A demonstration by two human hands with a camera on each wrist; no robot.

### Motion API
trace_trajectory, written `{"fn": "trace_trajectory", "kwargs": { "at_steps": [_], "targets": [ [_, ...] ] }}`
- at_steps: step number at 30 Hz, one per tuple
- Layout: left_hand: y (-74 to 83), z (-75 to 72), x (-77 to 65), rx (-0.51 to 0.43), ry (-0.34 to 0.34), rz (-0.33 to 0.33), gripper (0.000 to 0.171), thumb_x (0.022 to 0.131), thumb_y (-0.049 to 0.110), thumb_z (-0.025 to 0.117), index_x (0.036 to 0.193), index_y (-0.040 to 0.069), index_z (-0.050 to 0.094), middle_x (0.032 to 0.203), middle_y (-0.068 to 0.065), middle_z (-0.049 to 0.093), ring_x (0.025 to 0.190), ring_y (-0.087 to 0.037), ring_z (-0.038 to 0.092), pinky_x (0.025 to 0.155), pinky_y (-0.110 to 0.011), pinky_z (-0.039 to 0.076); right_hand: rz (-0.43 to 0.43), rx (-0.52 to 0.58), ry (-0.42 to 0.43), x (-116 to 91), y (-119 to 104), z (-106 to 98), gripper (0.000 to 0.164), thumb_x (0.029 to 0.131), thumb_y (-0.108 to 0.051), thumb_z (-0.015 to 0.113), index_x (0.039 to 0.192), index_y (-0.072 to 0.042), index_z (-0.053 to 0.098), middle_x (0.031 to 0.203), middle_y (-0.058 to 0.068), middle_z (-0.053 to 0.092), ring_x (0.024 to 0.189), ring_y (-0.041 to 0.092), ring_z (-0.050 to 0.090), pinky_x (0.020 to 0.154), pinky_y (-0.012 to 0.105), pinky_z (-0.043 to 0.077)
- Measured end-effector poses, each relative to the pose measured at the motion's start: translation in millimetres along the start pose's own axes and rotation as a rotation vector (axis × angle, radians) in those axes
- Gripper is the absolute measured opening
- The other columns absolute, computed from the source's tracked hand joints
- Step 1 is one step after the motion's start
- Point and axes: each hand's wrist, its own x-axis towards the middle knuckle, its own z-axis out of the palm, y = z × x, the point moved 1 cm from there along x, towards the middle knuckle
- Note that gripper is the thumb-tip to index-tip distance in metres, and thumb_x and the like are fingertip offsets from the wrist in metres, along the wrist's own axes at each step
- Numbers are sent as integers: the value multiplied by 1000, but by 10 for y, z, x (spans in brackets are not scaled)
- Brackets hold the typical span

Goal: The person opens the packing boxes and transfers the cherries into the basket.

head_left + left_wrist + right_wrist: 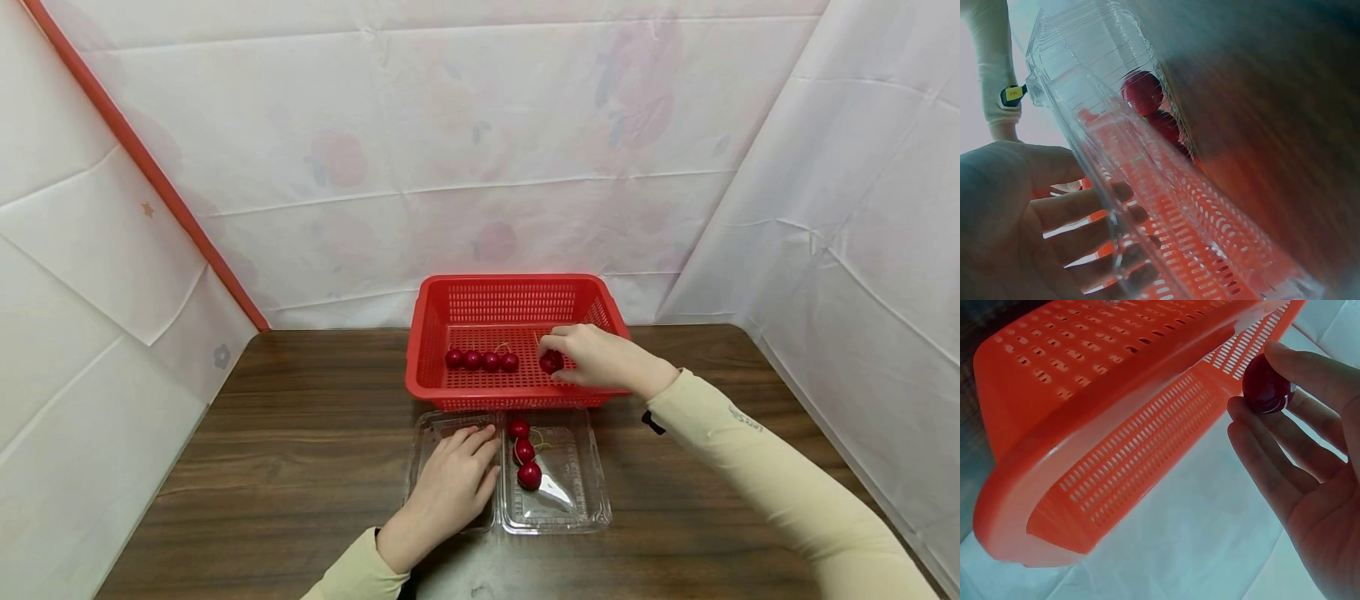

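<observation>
My right hand (600, 358) pinches a dark red cherry (551, 362) between thumb and fingers, over the right part of a red perforated basket (495, 393). In the right wrist view the same cherry (1265, 386) sits at the fingertips, thumb on one side. Several more cherries (482, 360) stand in a row on the basket floor, left of this hand. My left hand (452, 479) rests on the left half of a hinged clear plastic box (566, 458), fingers extended. The box's right half holds 3 cherries (524, 452) in a line, with thin stems showing.
The basket stands toward the back of a dark wood-grain table (300, 442), with the plastic box directly in front of it. White patterned cloth (480, 167) hangs behind and at both sides. A red strip (150, 167) runs down the left back corner.
</observation>
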Motion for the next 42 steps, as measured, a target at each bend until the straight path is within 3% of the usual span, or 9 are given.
{"fn": "trace_trajectory", "kwargs": {
  "at_steps": [20, 42],
  "targets": [
    [-6, -1, -1, 1, 11, 6, 28, 83, 25, 67, 107, 9, 70, 118, -7, 66, 108, -25, 59, 85, -39, 49, -6, 2, -38, 223, 182, 39, 24, 76, -12, 79, 94, -10, 64, 90, 1, 65, 81, 12, 64, 72, 28, 55],
    [-12, -2, -5, 4, 17, 5, 29, 83, 25, 68, 107, 9, 70, 118, -7, 66, 107, -24, 60, 85, -39, 49, 55, -20, -128, 531, 338, 23, 23, 78, -13, 78, 95, -9, 64, 89, 2, 66, 82, 13, 62, 73, 30, 53]
  ]
}}
